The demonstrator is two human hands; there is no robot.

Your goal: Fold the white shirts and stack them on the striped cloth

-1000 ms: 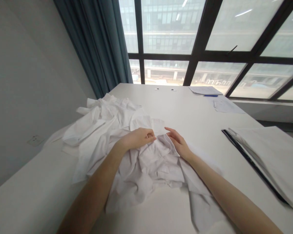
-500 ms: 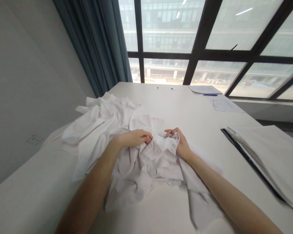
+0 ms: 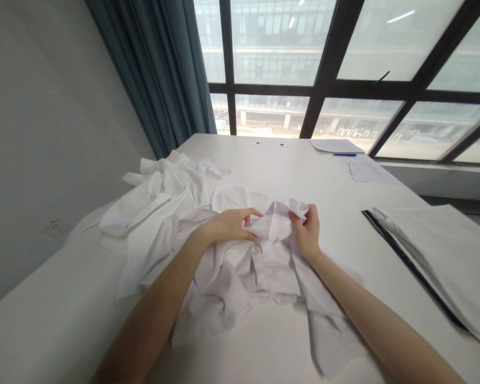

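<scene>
table: long white table (image 3: 304,176) runs from the viewer to the black-framed window (image 3: 332,64)
left side: crumpled white cotton shirt (image 3: 172,213) lies on it, spread toward the left edge
hands: left hand (image 3: 228,226) and right hand (image 3: 309,234) sit side by side on the shirt's right part
far right corner: sheets of white paper (image 3: 336,146), slim blue pen (image 3: 344,154) just before them
right edge: flat white folded garment (image 3: 444,250)
behind left: teal fabric curtain (image 3: 160,69) beside the window

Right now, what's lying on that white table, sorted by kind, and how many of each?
Crumpled white garments, both hands pinching a fold of the near one (left hand, right hand): 1 heap, separate pieces cannot be told
Paper sheets at the far edge: 2
Blue pen: 1
White sheet stack with a dark edge, at right: 1
Total: 5
</scene>
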